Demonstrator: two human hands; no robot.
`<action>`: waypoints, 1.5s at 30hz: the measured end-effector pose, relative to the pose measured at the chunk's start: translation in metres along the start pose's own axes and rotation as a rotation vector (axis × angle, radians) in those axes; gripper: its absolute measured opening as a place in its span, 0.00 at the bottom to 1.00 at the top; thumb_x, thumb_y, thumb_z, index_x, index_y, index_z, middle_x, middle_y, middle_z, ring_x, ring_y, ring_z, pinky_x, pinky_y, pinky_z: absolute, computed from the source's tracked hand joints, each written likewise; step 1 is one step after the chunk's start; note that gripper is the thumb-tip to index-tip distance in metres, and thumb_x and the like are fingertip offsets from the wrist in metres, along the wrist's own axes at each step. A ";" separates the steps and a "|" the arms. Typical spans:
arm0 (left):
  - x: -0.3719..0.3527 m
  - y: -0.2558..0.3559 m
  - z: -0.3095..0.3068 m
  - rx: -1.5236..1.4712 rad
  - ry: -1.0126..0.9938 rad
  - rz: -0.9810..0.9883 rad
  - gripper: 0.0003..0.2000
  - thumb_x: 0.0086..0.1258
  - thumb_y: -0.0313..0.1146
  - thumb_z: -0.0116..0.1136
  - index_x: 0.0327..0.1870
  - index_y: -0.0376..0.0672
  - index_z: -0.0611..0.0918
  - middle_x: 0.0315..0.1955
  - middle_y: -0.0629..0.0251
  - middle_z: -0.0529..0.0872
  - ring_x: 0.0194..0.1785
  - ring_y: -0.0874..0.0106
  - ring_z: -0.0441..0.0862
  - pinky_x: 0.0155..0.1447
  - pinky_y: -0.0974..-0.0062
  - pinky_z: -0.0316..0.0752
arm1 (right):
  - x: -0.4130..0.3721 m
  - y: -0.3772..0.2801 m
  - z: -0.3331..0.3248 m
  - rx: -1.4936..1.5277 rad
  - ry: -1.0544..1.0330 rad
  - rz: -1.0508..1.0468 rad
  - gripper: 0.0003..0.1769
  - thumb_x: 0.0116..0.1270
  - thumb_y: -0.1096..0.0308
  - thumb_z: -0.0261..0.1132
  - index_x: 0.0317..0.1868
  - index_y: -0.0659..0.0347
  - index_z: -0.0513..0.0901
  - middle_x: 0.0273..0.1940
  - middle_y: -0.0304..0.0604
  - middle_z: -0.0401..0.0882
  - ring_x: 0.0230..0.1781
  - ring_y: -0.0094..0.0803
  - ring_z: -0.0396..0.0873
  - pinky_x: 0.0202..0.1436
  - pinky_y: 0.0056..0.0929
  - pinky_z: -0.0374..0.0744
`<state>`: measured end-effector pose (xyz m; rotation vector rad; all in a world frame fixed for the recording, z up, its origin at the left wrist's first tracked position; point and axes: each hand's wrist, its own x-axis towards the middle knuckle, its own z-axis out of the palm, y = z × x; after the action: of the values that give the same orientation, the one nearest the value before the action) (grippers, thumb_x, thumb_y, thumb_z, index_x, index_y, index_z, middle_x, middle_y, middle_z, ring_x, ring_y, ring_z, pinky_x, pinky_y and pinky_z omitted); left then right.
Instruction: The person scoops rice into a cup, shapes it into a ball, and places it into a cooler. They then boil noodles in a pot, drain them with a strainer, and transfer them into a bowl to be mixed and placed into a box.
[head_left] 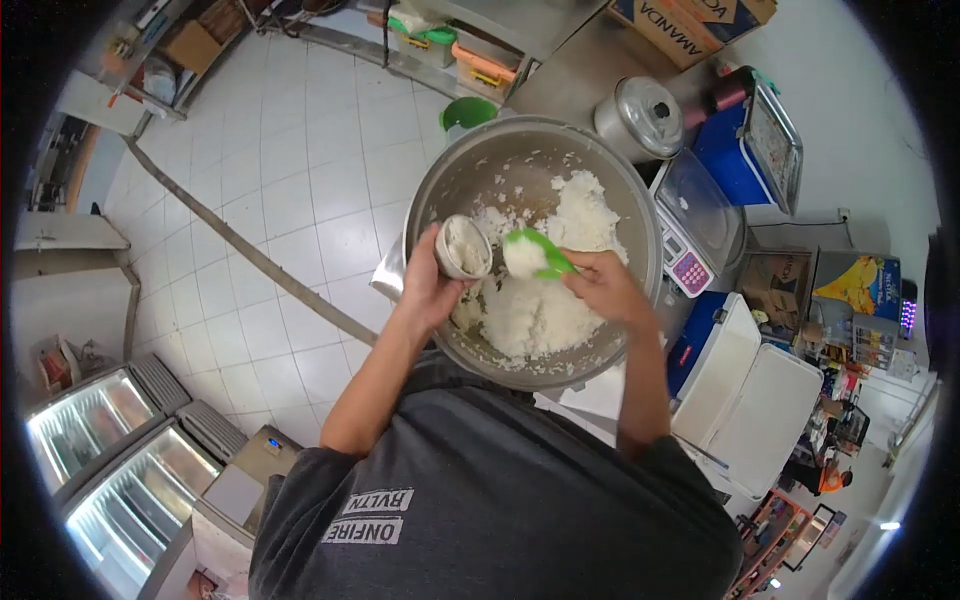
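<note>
A wide metal basin (428, 190) holds white, grainy food that looks like cooked rice (540, 315), heaped at the near side and the far right. My left hand (428, 280) grips a small white cup (450, 262) over the basin's left part; the same white food is inside it. In my right hand (608, 285) is a green scoop (553, 262), its handle pinched between the fingers. White food fills the scoop, which is just right of the cup and apart from it.
Right of the basin stand a lidded metal pot (645, 118), a digital scale (688, 268) and a blue cooler (722, 150). An open white cooler (730, 365) is nearer me. A green tub (468, 112) sits behind the basin. Tiled floor (290, 190) lies to the left.
</note>
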<state>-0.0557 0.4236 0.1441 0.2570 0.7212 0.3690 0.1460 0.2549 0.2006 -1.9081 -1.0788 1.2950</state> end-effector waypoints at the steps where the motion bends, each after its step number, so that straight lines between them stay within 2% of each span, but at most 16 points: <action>1: 0.000 -0.006 0.009 -0.011 0.004 -0.025 0.21 0.81 0.49 0.36 0.59 0.44 0.76 0.55 0.60 0.80 0.55 0.65 0.80 0.56 0.61 0.76 | 0.000 -0.008 0.022 -0.155 0.330 -0.195 0.28 0.66 0.78 0.57 0.67 0.58 0.75 0.19 0.34 0.73 0.18 0.25 0.72 0.24 0.30 0.74; 5: 0.019 -0.027 0.022 0.081 0.087 -0.125 0.21 0.81 0.51 0.37 0.57 0.45 0.76 0.52 0.62 0.81 0.56 0.65 0.79 0.62 0.56 0.72 | 0.003 -0.042 0.115 -0.905 0.442 0.180 0.32 0.65 0.70 0.56 0.72 0.59 0.68 0.30 0.54 0.84 0.27 0.51 0.84 0.35 0.49 0.80; 6: 0.019 -0.027 0.023 0.088 0.074 -0.120 0.21 0.81 0.51 0.37 0.57 0.45 0.76 0.52 0.62 0.81 0.56 0.65 0.79 0.62 0.56 0.72 | -0.001 -0.043 0.113 -0.908 0.458 0.179 0.32 0.65 0.70 0.56 0.72 0.59 0.68 0.30 0.54 0.84 0.27 0.51 0.84 0.35 0.49 0.80; 9: 0.030 -0.025 0.014 0.136 0.026 -0.196 0.19 0.80 0.47 0.37 0.58 0.44 0.75 0.53 0.59 0.81 0.55 0.63 0.80 0.57 0.55 0.79 | -0.005 -0.039 0.100 -0.781 0.406 0.282 0.29 0.65 0.71 0.58 0.68 0.60 0.73 0.34 0.53 0.84 0.28 0.48 0.83 0.36 0.44 0.80; 11: 0.029 -0.020 0.025 0.121 -0.015 -0.187 0.20 0.80 0.47 0.37 0.58 0.44 0.75 0.53 0.59 0.81 0.55 0.63 0.81 0.57 0.55 0.79 | -0.012 -0.020 0.077 -0.538 0.841 -0.214 0.22 0.66 0.73 0.61 0.61 0.68 0.78 0.31 0.56 0.81 0.20 0.42 0.81 0.27 0.38 0.79; 18: 0.038 -0.027 0.031 -0.024 -0.172 -0.214 0.22 0.81 0.50 0.37 0.60 0.44 0.75 0.55 0.60 0.81 0.57 0.62 0.81 0.58 0.56 0.80 | -0.019 0.000 0.070 -0.150 0.813 -0.047 0.24 0.68 0.78 0.59 0.65 0.66 0.75 0.32 0.48 0.82 0.22 0.21 0.75 0.27 0.24 0.75; 25: 0.042 -0.032 0.022 -0.202 -0.289 -0.260 0.21 0.79 0.48 0.39 0.59 0.44 0.77 0.56 0.58 0.81 0.57 0.61 0.82 0.59 0.55 0.79 | -0.031 -0.010 0.063 0.182 0.944 -0.193 0.27 0.74 0.77 0.52 0.73 0.54 0.67 0.29 0.38 0.79 0.19 0.16 0.66 0.24 0.20 0.70; 28: 0.042 -0.031 0.021 -0.228 -0.285 -0.261 0.21 0.78 0.47 0.40 0.58 0.43 0.78 0.56 0.58 0.82 0.57 0.60 0.81 0.60 0.54 0.79 | -0.037 -0.004 0.044 0.277 0.899 0.007 0.27 0.77 0.74 0.48 0.75 0.54 0.63 0.30 0.37 0.80 0.19 0.14 0.63 0.24 0.16 0.68; 30: 0.044 -0.026 0.023 -0.159 -0.283 -0.232 0.20 0.79 0.46 0.38 0.59 0.43 0.77 0.55 0.59 0.82 0.58 0.61 0.80 0.60 0.54 0.78 | -0.032 0.008 0.037 0.135 0.669 0.076 0.30 0.75 0.69 0.53 0.76 0.59 0.61 0.35 0.49 0.84 0.32 0.31 0.82 0.37 0.31 0.77; 34: 0.027 -0.001 0.019 -0.060 -0.202 -0.138 0.21 0.79 0.46 0.40 0.60 0.42 0.76 0.55 0.59 0.82 0.58 0.61 0.80 0.61 0.54 0.77 | -0.028 0.010 0.047 -0.315 0.793 -0.103 0.28 0.75 0.68 0.54 0.74 0.59 0.63 0.32 0.49 0.82 0.25 0.33 0.77 0.33 0.37 0.76; 36: 0.014 0.018 0.019 -0.109 -0.162 -0.031 0.20 0.79 0.46 0.41 0.59 0.41 0.76 0.55 0.59 0.82 0.58 0.61 0.80 0.62 0.55 0.77 | -0.023 -0.013 0.053 -0.506 0.598 0.308 0.24 0.72 0.67 0.58 0.67 0.60 0.73 0.36 0.58 0.83 0.34 0.51 0.83 0.39 0.51 0.77; 37: 0.006 0.028 0.021 -0.096 -0.145 0.001 0.20 0.79 0.45 0.42 0.58 0.40 0.76 0.55 0.59 0.82 0.58 0.62 0.81 0.61 0.58 0.78 | -0.013 -0.003 0.057 -0.500 0.587 0.316 0.24 0.72 0.67 0.58 0.67 0.60 0.73 0.36 0.58 0.83 0.34 0.51 0.83 0.39 0.51 0.77; 39: -0.002 0.040 0.019 -0.129 -0.180 0.008 0.19 0.79 0.45 0.41 0.58 0.40 0.76 0.54 0.60 0.82 0.57 0.63 0.81 0.61 0.59 0.78 | 0.013 0.033 0.071 -0.701 0.248 0.128 0.21 0.69 0.69 0.57 0.62 0.58 0.77 0.39 0.60 0.84 0.39 0.56 0.83 0.40 0.52 0.78; 40: -0.006 0.045 0.019 -0.160 -0.228 0.018 0.19 0.79 0.44 0.41 0.57 0.40 0.76 0.53 0.60 0.83 0.57 0.63 0.81 0.61 0.60 0.79 | 0.021 0.037 0.082 -0.697 0.234 0.131 0.21 0.69 0.69 0.57 0.62 0.58 0.77 0.39 0.60 0.84 0.39 0.56 0.83 0.40 0.52 0.78; 42: -0.014 0.047 0.020 -0.162 -0.209 0.005 0.18 0.79 0.44 0.42 0.56 0.41 0.77 0.52 0.61 0.83 0.55 0.65 0.82 0.60 0.62 0.79 | 0.038 0.041 0.105 -0.786 0.043 0.029 0.11 0.63 0.72 0.57 0.42 0.67 0.82 0.35 0.63 0.82 0.40 0.57 0.83 0.43 0.51 0.79; 45: -0.021 0.051 0.013 -0.176 -0.173 0.045 0.17 0.79 0.43 0.42 0.55 0.41 0.77 0.51 0.62 0.84 0.54 0.66 0.82 0.59 0.62 0.80 | 0.043 0.033 0.123 -0.846 -0.086 -0.048 0.11 0.61 0.73 0.57 0.39 0.67 0.84 0.33 0.62 0.82 0.39 0.57 0.83 0.44 0.51 0.80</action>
<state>-0.0737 0.4604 0.1835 0.1363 0.5102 0.4451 0.0497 0.2795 0.1105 -2.3844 -1.9162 0.9614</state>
